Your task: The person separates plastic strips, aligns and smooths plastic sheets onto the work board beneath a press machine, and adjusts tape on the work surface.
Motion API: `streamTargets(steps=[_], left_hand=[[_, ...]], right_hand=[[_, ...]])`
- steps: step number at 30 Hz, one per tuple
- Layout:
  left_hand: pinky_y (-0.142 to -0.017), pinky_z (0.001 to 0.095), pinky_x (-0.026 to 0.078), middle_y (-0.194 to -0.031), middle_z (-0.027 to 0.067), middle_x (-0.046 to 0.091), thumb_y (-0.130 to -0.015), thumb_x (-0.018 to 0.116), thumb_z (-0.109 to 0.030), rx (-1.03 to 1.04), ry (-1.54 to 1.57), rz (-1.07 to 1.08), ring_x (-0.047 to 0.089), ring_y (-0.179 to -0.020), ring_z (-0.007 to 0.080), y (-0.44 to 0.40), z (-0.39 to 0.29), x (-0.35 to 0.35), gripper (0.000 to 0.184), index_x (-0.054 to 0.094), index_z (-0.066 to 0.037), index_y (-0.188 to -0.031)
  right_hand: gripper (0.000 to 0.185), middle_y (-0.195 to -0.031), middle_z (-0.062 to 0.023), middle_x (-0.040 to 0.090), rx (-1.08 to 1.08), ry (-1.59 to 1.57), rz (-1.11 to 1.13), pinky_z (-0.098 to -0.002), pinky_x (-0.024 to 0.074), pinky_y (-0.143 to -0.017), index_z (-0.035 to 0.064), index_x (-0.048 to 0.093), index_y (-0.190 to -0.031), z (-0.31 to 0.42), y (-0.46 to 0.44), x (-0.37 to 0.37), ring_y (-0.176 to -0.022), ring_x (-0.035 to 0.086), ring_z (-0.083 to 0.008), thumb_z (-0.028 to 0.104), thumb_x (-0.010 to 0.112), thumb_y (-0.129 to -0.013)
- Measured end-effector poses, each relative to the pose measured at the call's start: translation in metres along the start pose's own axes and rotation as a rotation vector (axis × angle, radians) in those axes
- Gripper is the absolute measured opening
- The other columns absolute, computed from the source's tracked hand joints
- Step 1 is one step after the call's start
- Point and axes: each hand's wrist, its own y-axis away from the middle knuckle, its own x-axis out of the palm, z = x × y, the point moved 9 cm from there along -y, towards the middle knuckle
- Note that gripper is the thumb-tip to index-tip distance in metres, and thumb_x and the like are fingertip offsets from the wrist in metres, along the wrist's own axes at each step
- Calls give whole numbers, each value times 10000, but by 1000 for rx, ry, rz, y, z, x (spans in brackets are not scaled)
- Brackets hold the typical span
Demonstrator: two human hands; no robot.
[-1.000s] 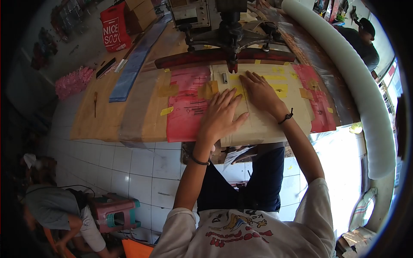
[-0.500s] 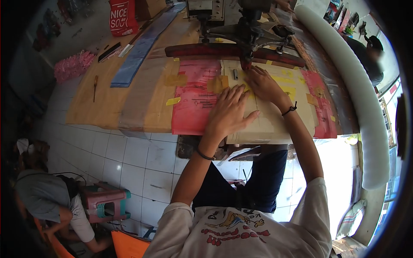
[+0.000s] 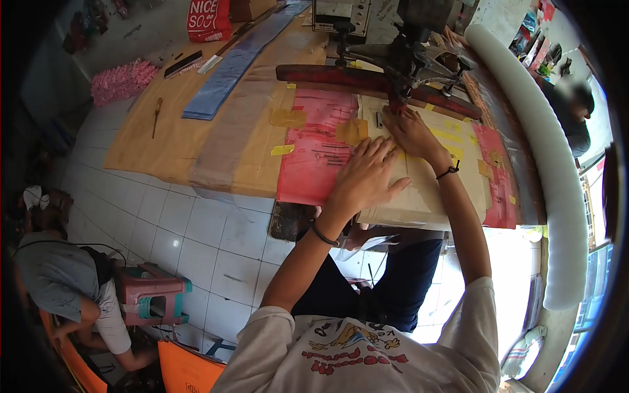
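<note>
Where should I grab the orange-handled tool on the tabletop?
Probably pinch the orange-handled tool by its handle, coming from above: it lies flat on the tabletop, apart from other things, thicker handle at the far end, thin shaft toward the near edge.

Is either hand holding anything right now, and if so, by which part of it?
Nothing appears gripped. The left hand and right hand lie palm-down over the beige sheet; whether anything is pinched underneath can't be told.
</note>
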Motion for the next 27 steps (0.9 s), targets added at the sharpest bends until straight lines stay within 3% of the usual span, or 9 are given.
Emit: streamTargets(steps=[16, 27], left_hand=[[-1267, 472, 238, -1536, 235, 454, -984, 573, -356, -26, -16, 47, 377, -1471, 357, 0, 1, 5, 655, 468, 80, -1461], [-1197, 466, 354, -1478, 249, 502, -945, 604, -218, -73, 26, -63, 458, -1396, 384, 4, 0, -3, 569, 508, 112, -1399]], right_hand=[[434, -1335, -195, 637, 24, 20, -63, -535, 330, -1156, 25, 680, -1231, -12, -6, 8, -1355, 484, -419, 383, 509, -1057], [466, -1337, -194, 627, 65, -33, -125, -560, 307, -1166, 19, 696, -1178, -1, -2, -2, -1358, 477, -415, 428, 515, -1044]])
